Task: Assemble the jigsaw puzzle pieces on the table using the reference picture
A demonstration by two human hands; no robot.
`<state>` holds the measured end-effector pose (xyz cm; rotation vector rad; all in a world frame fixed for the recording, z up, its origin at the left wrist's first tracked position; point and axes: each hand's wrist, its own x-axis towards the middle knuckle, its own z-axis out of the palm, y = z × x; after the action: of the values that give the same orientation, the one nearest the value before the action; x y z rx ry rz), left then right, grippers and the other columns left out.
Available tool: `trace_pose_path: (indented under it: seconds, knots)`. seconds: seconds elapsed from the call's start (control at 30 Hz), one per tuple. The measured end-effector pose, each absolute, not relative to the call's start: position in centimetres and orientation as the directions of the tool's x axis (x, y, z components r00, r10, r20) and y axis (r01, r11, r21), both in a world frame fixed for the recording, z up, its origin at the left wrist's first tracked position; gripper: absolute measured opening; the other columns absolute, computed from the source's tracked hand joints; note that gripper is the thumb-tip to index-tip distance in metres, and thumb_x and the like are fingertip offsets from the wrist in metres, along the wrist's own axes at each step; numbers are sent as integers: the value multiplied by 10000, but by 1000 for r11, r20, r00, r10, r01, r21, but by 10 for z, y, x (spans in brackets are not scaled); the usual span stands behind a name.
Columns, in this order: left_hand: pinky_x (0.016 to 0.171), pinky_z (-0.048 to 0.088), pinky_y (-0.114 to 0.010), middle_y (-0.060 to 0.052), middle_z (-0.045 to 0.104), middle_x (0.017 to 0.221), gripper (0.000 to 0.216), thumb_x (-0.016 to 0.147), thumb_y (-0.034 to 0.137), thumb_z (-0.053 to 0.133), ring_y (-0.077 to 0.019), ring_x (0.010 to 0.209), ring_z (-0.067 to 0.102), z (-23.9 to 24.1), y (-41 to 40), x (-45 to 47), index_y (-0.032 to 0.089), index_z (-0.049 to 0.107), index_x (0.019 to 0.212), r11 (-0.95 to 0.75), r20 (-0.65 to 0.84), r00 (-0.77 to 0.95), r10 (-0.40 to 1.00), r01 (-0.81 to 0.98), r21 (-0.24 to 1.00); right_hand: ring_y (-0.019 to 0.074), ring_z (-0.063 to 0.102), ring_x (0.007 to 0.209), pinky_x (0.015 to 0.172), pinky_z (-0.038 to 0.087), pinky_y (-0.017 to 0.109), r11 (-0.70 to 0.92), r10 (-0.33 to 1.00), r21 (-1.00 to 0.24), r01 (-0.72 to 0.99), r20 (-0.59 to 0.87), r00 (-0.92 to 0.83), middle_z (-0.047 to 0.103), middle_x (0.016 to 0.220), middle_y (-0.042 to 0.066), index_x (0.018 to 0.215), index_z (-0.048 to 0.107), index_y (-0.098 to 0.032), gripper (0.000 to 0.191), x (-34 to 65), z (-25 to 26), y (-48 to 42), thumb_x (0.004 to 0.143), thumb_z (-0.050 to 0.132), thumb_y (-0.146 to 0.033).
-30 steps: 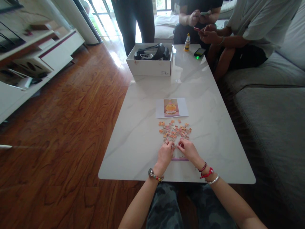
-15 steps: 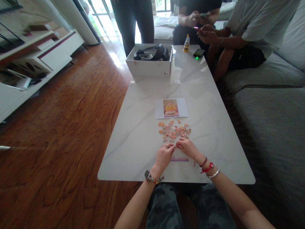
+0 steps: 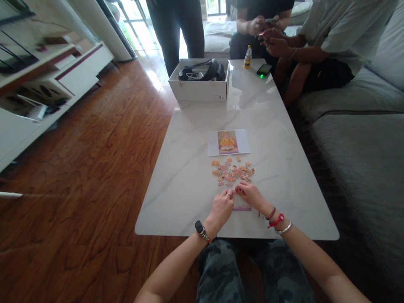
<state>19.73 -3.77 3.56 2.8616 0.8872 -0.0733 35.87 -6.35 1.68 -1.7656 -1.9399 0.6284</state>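
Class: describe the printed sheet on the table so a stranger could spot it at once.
Find the long white marble table. Near its middle, just beyond the loose puzzle pieces, lies a flat white sheet. Unlike those pieces, it shows one whole yellow cartoon figure.

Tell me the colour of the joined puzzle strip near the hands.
Light purple; the puzzle strip shows best in the head view, beside the right hand.

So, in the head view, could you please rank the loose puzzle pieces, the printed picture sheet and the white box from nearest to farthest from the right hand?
Starting from the right hand:
1. The loose puzzle pieces, scattered right in front of it.
2. The printed picture sheet, just behind the pieces and farther from the person.
3. The white box, well beyond the sheet, at the far end and toward the left.
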Motion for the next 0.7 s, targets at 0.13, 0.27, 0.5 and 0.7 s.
trace_pose_path:
  seconds: [0.13, 0.27, 0.5, 0.7]
  knots:
    - [668, 427, -266, -114, 525, 982, 341, 762, 79, 410, -187, 891, 489, 36, -39, 200, 111, 452, 1099, -797, -63, 813, 579, 581, 166, 116, 516, 725, 665, 405, 220, 183, 980, -587, 788, 47, -193, 544, 840, 38, 870, 590, -202, 192, 364, 21, -75, 825, 405, -182]
    - [683, 430, -271, -123, 533, 938, 304, 748, 42, 383, -189, 861, 509, 41, -38, 206, 96, 498, 1024, -768, -99, 804, 586, 591, 249, 132, 529, 737, 665, 408, 221, 206, 967, -501, 841, -30, -254, 562, 870, 52, 928, 585, -207, 230, 366, 33, -79, 788, 430, -113]
    - [699, 435, -248, -85, 561, 905, 288, 741, 40, 376, -153, 812, 538, 50, -30, 203, 155, 562, 927, -674, -135, 765, 630, 625, 395, 125, 550, 732, 667, 428, 225, 175, 966, -560, 810, -60, -251, 577, 905, 49, 918, 598, -207, 284, 365, 44, -77, 736, 434, -65]
    - [724, 423, -238, -33, 586, 804, 257, 706, 18, 387, -117, 777, 544, 61, 13, 208, 162, 585, 783, -476, 0, 598, 801, 636, 607, 121, 549, 566, 535, 440, 228, -31, 994, -871, 490, 25, 107, 609, 672, 28, 790, 627, -155, 209, 373, 54, -45, 764, 449, -263]
